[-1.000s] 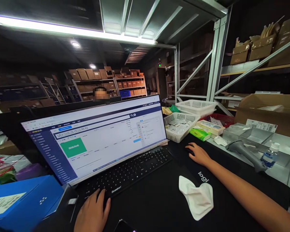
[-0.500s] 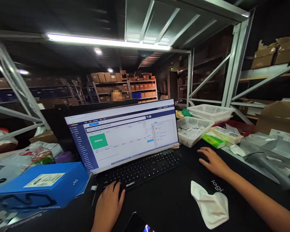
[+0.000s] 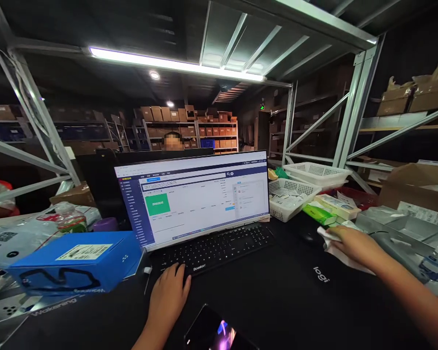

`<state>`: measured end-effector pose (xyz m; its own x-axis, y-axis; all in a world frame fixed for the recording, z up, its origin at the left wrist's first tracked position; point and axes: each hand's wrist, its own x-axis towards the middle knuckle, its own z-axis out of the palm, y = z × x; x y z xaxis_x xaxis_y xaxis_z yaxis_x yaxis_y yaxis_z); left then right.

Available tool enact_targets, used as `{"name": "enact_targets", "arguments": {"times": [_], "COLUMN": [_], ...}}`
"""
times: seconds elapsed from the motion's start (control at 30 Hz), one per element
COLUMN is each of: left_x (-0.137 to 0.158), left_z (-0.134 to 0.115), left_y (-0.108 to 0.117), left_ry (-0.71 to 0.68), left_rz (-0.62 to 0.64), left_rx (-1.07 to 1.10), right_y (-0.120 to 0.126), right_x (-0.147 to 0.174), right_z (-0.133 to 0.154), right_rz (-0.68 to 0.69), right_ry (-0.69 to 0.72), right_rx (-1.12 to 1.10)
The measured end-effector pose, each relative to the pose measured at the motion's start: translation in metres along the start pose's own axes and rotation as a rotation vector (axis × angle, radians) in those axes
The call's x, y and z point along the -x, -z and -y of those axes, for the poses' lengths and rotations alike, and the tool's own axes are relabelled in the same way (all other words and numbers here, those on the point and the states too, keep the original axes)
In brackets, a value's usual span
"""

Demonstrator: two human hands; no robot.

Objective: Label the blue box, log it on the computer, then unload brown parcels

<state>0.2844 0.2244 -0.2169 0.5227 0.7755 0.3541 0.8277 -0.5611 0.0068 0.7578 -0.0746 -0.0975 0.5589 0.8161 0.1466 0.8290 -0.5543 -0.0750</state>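
Head view: the white tissue (image 3: 338,253), earlier lying on the surface (image 3: 284,296), is now gripped in the right hand (image 3: 355,244), clear of the nearby mouse (image 3: 308,236), while the empty left hand (image 3: 168,291) rests loosely spread at the keyboard (image 3: 219,250).

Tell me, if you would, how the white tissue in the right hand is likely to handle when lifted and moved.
The white tissue is probably floppy, since it bends in loose folds beneath the right hand. It looks light for its size, being apparently a thin sheet. It seems unlikely to roll, having no round, rigid shape.
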Motion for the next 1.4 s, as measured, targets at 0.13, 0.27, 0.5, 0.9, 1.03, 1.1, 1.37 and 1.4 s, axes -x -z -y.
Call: {"name": "enact_targets", "arguments": {"times": [0.13, 0.27, 0.5, 0.9, 1.03, 1.1, 1.37, 1.4], "left_x": [-0.004, -0.002, 0.003, -0.006, -0.006, -0.006, -0.016, -0.016], "left_z": [0.002, 0.001, 0.011, 0.02, 0.015, 0.014, 0.02, 0.019], "left_y": [-0.008, 0.001, 0.002, -0.019, -0.017, -0.018, -0.035, -0.034], "left_ry": [0.02, 0.084, 0.375, 0.283, 0.16, 0.049, -0.245, -0.239], "left_rz": [-0.073, -0.085, -0.16, -0.072, -0.196, -0.251, -0.211, -0.209], "left_rx": [0.076, 0.161, 0.43, 0.234, 0.082, 0.05, 0.071, 0.075], "right_y": [-0.016, -0.048, -0.087, -0.137, -0.135, -0.135, -0.129, -0.129], "right_x": [-0.003, 0.006, -0.021, -0.048, -0.049, -0.047, -0.04, -0.04], "right_z": [0.031, 0.131, 0.293, 0.334, 0.331, 0.334, 0.345, 0.347], "right_rz": [-0.057, 0.117, 0.116, -0.051, -0.081, -0.081, -0.077, -0.077], "right_ry": [0.14, 0.483, 0.702, 0.578, 0.523, 0.554, 0.6, 0.591], "right_rx": [-0.01, -0.319, -0.466, -0.477, -0.501, -0.513, -0.477, -0.469]}}
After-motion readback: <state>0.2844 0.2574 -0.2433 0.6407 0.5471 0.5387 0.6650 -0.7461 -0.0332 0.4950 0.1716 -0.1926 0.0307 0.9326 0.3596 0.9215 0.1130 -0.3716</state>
